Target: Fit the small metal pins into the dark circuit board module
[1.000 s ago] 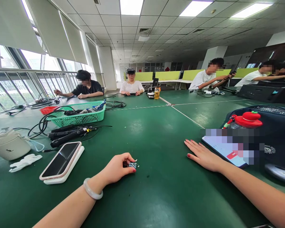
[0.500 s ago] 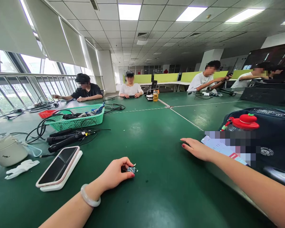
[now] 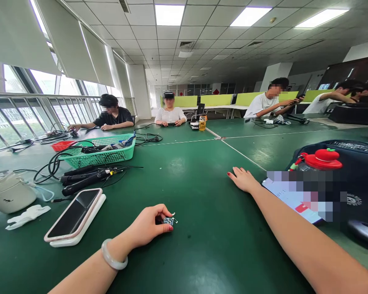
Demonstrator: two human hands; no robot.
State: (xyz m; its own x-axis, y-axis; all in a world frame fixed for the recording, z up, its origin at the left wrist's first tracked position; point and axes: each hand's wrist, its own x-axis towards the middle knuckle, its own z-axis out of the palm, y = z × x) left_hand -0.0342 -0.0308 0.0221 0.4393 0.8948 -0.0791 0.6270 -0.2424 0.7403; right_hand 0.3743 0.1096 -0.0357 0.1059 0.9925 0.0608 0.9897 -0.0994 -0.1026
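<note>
My left hand [image 3: 150,223] is closed low over the green tabletop [image 3: 187,188], with thumb and fingers pinching a small blue-grey patterned object [image 3: 168,221]. Thin pale ends stick out from its right side, and the fingers cover the rest, so its kind is unclear. Farther forward and to the right, my right hand [image 3: 243,179] lies palm down with fingers stretched out and nothing in it. Just to the right of that hand is a tablet-like screen [image 3: 282,192], partly blurred out.
At left lie a phone [image 3: 75,213] on a white slab, black microphone-like handles [image 3: 86,181], a crumpled tissue [image 3: 28,215], a beige pouch [image 3: 10,194] and a green basket [image 3: 122,154]. At right are a red-lidded bottle [image 3: 323,158], a dark bag [image 3: 362,171] and a mouse [image 3: 366,232]. Several people sit beyond.
My right hand has shifted slightly left and forward, its fingers now pointing more ahead. My left hand keeps its pinch in nearly the same place. The view has turned a little left.
</note>
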